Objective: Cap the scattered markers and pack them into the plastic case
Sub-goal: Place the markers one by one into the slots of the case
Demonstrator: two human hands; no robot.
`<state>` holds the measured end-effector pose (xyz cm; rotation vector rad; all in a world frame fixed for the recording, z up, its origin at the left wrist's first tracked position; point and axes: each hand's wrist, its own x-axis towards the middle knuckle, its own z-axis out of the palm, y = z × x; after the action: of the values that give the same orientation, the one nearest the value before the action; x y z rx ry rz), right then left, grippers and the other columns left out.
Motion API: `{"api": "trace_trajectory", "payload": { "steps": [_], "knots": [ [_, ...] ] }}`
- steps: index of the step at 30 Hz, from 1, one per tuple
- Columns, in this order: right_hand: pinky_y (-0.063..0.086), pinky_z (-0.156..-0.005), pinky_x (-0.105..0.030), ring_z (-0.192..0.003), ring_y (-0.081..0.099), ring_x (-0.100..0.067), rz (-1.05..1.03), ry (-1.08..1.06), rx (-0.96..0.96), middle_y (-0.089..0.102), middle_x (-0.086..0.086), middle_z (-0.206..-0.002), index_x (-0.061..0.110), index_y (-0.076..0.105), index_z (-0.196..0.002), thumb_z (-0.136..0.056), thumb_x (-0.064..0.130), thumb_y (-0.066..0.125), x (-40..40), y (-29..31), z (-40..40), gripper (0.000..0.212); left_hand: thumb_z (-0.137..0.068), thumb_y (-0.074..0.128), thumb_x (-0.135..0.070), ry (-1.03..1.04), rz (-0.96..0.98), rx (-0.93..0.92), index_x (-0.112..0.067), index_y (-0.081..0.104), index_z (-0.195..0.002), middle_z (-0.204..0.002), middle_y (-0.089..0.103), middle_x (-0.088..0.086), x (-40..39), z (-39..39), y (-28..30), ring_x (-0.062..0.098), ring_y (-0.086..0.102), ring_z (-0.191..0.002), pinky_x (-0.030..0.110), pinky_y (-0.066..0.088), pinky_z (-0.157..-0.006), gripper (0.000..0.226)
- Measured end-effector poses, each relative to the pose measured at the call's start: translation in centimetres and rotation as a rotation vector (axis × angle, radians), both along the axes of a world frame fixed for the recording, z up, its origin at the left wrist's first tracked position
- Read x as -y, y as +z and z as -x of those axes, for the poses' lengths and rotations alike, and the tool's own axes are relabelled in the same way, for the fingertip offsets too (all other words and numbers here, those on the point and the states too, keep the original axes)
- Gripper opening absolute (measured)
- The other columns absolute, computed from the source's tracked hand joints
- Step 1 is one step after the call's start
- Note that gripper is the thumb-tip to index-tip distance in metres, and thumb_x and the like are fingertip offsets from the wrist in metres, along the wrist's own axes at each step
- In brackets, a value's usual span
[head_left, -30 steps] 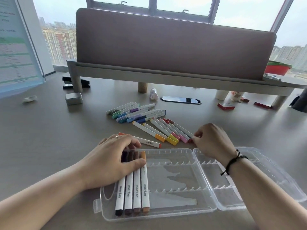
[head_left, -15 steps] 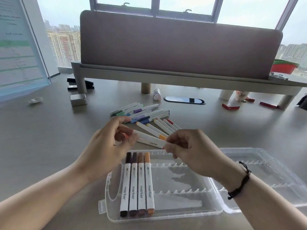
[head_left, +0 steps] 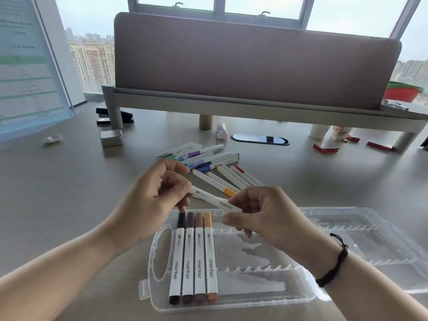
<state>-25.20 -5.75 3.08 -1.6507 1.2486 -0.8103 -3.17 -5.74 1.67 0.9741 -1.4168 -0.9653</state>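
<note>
Single view, head-worn wide-angle camera: looking forward and down from the person's own position, facing the window (head_left: pixel 261 8) at 12 o'clock. Sitting close over the tabletop (head_left: pixel 69 193), it is taking in both hands (head_left: pixel 152 200) near centre and the open case (head_left: pixel 361 218) toward 5 o'clock. Edges are bowing.

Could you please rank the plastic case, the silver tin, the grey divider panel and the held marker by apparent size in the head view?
1. Grey divider panel
2. Plastic case, though nearer
3. Held marker and silver tin: unsure, the tin lies farther away
</note>
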Motion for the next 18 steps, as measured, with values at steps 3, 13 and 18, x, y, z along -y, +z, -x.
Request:
{"api": "trace_trajectory", "payload": {
  "steps": [3,13,18],
  "knots": [
    [0.054,-0.059,-0.036,-0.056,0.059,-0.019,-0.007,0.017,0.003,0.073,-0.009,-0.066,0.013,0.076,-0.082,-0.062,0.040,0.084,-0.5,0.2,-0.3,0.034,-0.084,0.065,0.005,-0.038,0.012,0.046,-0.006,0.054,-0.108,-0.082,0.068,0.011,-0.1,0.0,0.0,0.021,0.063,-0.066,0.028,0.056,-0.064,0.029],
    [0.053,-0.062,-0.031,-0.058,0.061,-0.009,0.011,0.015,-0.073,0.075,-0.001,-0.071,0.016,0.075,-0.076,-0.071,0.032,0.086,-1.2,0.9,-0.8,0.021,-0.080,0.072,0.004,-0.141,0.015,0.011,-0.009,0.053,-0.109,-0.091,0.066,0.008,-0.3,0.0,0.0,0.017,0.062,-0.080,0.030,0.059,-0.077,0.037],
    [0.054,-0.059,-0.032,-0.054,0.058,-0.009,0.011,0.002,-0.124,0.070,0.001,-0.063,0.016,0.068,-0.069,-0.062,0.029,0.093,-1.5,1.2,-1.1,0.029,-0.082,0.065,0.017,-0.144,0.030,0.076,-0.003,0.053,-0.108,-0.094,0.066,0.008,-0.5,0.0,0.1,0.015,0.062,-0.084,0.026,0.057,-0.080,0.035]
  ]
}}
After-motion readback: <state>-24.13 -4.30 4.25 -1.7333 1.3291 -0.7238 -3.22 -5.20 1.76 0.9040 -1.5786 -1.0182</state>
